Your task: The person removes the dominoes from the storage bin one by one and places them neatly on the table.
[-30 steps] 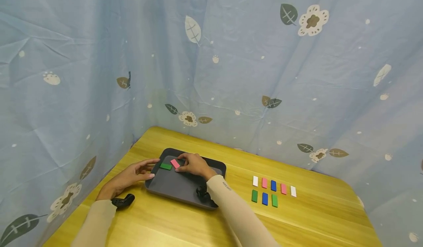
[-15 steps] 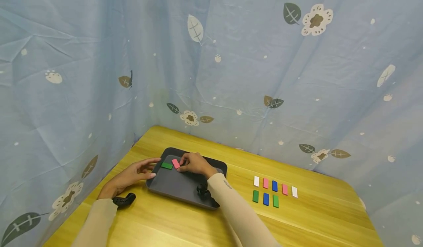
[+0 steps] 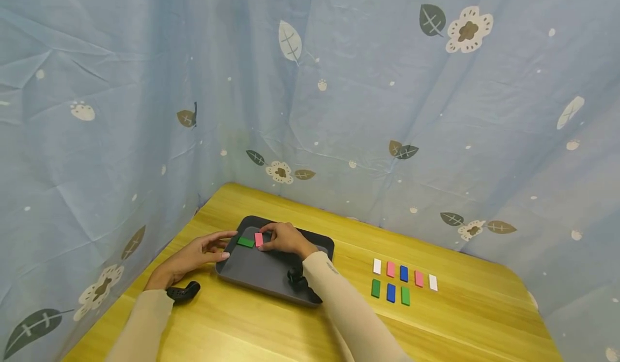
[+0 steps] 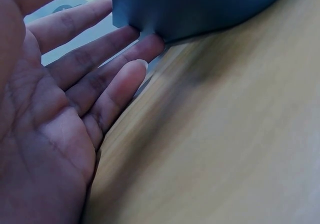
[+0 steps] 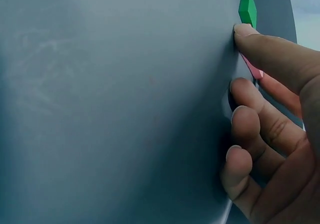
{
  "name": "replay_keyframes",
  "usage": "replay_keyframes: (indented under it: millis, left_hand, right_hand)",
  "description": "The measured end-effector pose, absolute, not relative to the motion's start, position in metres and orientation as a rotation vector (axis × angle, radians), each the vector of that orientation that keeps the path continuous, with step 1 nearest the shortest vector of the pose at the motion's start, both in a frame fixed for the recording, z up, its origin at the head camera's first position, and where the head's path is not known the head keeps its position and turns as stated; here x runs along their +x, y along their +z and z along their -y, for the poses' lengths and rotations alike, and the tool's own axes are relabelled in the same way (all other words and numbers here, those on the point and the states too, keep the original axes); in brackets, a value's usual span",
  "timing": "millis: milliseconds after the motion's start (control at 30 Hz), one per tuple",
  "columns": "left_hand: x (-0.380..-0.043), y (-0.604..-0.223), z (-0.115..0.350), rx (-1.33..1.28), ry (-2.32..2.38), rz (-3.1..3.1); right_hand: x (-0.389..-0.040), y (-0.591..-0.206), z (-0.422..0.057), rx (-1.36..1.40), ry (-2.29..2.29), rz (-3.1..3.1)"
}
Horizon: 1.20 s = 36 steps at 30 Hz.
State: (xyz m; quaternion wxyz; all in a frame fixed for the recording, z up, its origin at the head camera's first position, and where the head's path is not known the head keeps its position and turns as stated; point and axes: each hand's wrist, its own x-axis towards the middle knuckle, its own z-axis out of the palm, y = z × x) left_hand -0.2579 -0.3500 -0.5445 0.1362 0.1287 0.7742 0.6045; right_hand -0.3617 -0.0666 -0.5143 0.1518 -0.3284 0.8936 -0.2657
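Observation:
My right hand (image 3: 287,240) pinches a pink rectangular block (image 3: 259,239) between thumb and forefinger, inside a dark grey tray (image 3: 271,286). Just left of it a green block (image 3: 246,242) lies flat on the tray floor; in the head view their near ends meet or almost meet. The right wrist view shows the thumb covering much of the pink block (image 5: 254,68), with the green block (image 5: 247,8) beyond. At the tray's left side is my left hand (image 3: 196,255), its fingers extended. In the left wrist view its fingertips touch the tray's outer wall (image 4: 195,14).
Right of the tray, two rows of blocks lie on the yellow wooden table (image 3: 465,319): white, pink and blue ones (image 3: 404,274) behind, green and blue ones (image 3: 390,293) in front. A patterned blue curtain (image 3: 339,114) hangs along the table's back and left sides.
The pink block has turned from a slant to nearly square against the green block's right end, still in my right hand's pinch. My left hand stays at the tray's side.

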Motion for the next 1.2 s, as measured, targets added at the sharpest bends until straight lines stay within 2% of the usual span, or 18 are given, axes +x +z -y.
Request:
replay_keyframes:
  millis: [333,600,867,1200]
  left_hand:
    - [-0.255,-0.545,0.349,0.395,1.729,-2.266]
    - [-0.256,-0.545,0.348,0.380,1.712,-2.275]
    - [-0.256,-0.542,0.350,0.381,1.693,-2.291]
    - [-0.254,-0.541,0.347,0.389,1.673,-2.304]
  right_hand:
    - [-0.354,-0.509,0.055,-0.963,-0.847,-2.552]
    - [-0.352,-0.486,0.034,-1.016,-0.800,-2.576]
    - [-0.346,-0.464,0.000,-1.067,-0.785,-2.626]
    - [-0.336,-0.460,-0.053,-1.126,-0.777,-2.712]
